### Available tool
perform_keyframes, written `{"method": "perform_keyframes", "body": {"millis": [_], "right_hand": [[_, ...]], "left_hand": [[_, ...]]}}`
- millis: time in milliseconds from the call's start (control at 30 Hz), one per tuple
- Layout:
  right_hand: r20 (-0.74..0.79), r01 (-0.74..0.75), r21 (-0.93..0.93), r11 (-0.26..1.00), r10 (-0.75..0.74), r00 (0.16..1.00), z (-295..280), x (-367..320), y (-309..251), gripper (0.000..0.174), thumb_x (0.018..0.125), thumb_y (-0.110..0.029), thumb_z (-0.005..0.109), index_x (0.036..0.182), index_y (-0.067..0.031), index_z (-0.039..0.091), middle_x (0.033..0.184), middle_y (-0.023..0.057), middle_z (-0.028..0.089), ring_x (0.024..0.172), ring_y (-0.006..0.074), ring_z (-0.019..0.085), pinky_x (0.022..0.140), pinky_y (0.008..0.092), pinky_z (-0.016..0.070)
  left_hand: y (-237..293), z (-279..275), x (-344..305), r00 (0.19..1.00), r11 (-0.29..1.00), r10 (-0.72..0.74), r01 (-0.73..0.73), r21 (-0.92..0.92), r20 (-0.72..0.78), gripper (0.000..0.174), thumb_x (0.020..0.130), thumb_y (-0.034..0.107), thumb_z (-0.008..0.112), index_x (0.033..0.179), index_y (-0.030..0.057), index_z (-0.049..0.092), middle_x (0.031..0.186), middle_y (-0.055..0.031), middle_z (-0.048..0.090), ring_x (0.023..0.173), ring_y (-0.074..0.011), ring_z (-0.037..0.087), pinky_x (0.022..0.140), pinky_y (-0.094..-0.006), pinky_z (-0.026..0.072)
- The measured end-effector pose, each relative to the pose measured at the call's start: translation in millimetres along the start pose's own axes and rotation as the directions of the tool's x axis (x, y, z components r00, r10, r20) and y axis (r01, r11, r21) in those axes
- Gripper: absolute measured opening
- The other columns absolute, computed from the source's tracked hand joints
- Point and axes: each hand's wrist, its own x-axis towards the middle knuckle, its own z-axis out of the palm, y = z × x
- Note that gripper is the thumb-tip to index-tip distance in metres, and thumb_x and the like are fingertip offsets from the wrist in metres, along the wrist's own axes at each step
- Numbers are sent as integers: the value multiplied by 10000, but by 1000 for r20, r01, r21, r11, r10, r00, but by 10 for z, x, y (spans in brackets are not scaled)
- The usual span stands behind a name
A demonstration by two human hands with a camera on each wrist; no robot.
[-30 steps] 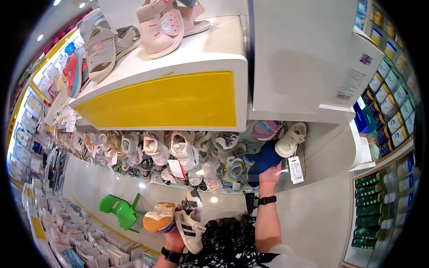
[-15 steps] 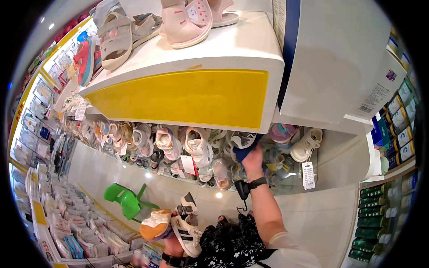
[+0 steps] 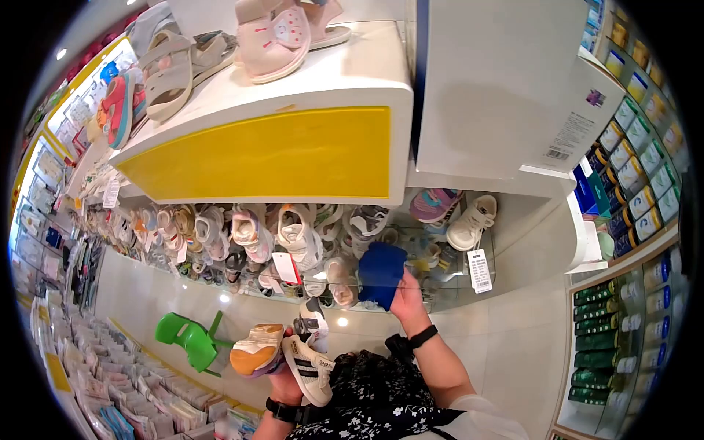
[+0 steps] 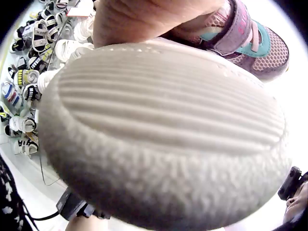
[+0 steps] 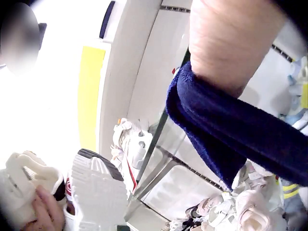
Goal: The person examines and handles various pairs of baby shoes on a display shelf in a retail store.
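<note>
- Fingers of the right hand (image 3: pixel 405 297) are closed round a blue cloth (image 3: pixel 381 273), which is bunched in the palm and raised to the front of the glass shelf (image 3: pixel 455 292). Whether cloth and glass actually touch cannot be told.
- Fingers of the left hand (image 3: pixel 287 385) are curled round a bunch of small shoes (image 3: pixel 304 345). They are held low near the person's chest and well apart from the shelf, apparently so that the other hand is free for the cloth.
- Within that bunch, an orange-toed shoe (image 3: pixel 257 350) sticks out to the left and a white striped shoe (image 3: pixel 309 372) lies beside it. On the left wrist camera a ribbed pale sole (image 4: pixel 159 130) fills the view, with a pink and teal shoe (image 4: pixel 245 38) behind it.
- Rows of children's shoes (image 3: pixel 249 238) stand on the shelf left of the cloth, toes outward, likely for display. A white shoe (image 3: pixel 469 224) with a hanging price tag (image 3: pixel 479 271) stands to its right.
- A green chair (image 3: pixel 189 342) stands on the floor below the shelf.
</note>
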Motion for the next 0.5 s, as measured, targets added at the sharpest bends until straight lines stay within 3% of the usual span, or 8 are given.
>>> {"method": "perform_keyframes", "body": {"millis": [100, 167, 200, 267, 400, 433, 467, 500], "right_hand": [[-33, 90, -3, 996, -90, 995, -62, -318, -110, 381, 1005, -227, 408, 1282, 14, 512, 1290, 161, 569, 1180, 306, 552, 1037, 427, 426], [-32, 178, -43, 983, -179, 983, -188, -528, -237, 386, 1009, -219, 375, 1283, 17, 509, 1292, 164, 568, 1182, 307, 549, 1045, 427, 416], [-42, 218, -1, 976, -218, 975, -190, -604, -301, 387, 1009, -216, 362, 1280, 15, 512, 1292, 162, 569, 1183, 306, 549, 1048, 429, 411], [-66, 305, 83, 949, -300, 952, -177, -764, -447, 391, 1008, -210, 335, 1274, 10, 517, 1292, 158, 571, 1184, 303, 547, 1055, 432, 401], [-47, 530, -138, 837, -540, 840, -576, -728, -869, 386, 993, -249, 381, 1240, -5, 549, 1287, 148, 579, 1185, 294, 546, 1064, 436, 391], [-55, 548, -66, 834, -552, 832, -887, -593, -1017, 386, 984, -281, 421, 1231, -18, 559, 1278, 133, 585, 1184, 301, 545, 1067, 431, 390], [14, 606, -361, 708, -646, 763, -1575, -406, -1213, 378, 979, -282, 438, 1226, -25, 564, 1266, 122, 593, 1171, 290, 552, 1061, 424, 397], [152, 626, -169, 761, -607, 780, -1479, -367, -1302, 361, 966, -281, 464, 1208, -35, 573, 1222, 111, 610, 1126, 268, 569, 1023, 406, 420]], "left_hand": [[-61, 49, 58, 993, 999, 34, -32, 19, -110, 418, 887, 485, 591, 1134, 147, 589, 1179, -66, 612, 1115, -279, 567, 945, -490, 472], [-39, 3, 99, 999, 1000, 2, -1, 21, -37, 426, 888, 478, 594, 1161, 151, 593, 1181, -45, 613, 1142, -269, 550, 964, -473, 462], [-39, -12, 112, 1000, 1000, -13, 13, 22, -1, 430, 888, 474, 595, 1174, 153, 596, 1181, -35, 613, 1155, -264, 542, 973, -465, 457], [-82, -14, 112, 993, 997, 66, -63, 35, -94, 424, 894, 462, 595, 1188, 156, 597, 1177, -20, 615, 1147, -260, 547, 973, -449, 459], [-91, -95, 159, 998, 999, 16, -13, 47, -68, 403, 903, 448, 588, 1185, 161, 605, 1220, -12, 602, 1143, -255, 553, 970, -440, 461], [-102, -99, 165, 998, 999, -21, 23, 38, -59, 406, 903, 453, 585, 1185, 162, 608, 1235, -14, 597, 1150, -256, 550, 971, -442, 460], [-124, -113, 170, 997, 998, -25, 29, 52, -79, 415, 903, 470, 575, 1181, 163, 617, 1275, -22, 582, 1191, -266, 520, 999, -459, 433], [-160, -63, 199, 996, 996, -11, 18, 84, -87, 419, 903, 475, 571, 1179, 164, 619, 1279, -28, 580, 1193, -272, 519, 1005, -465, 426]]}}
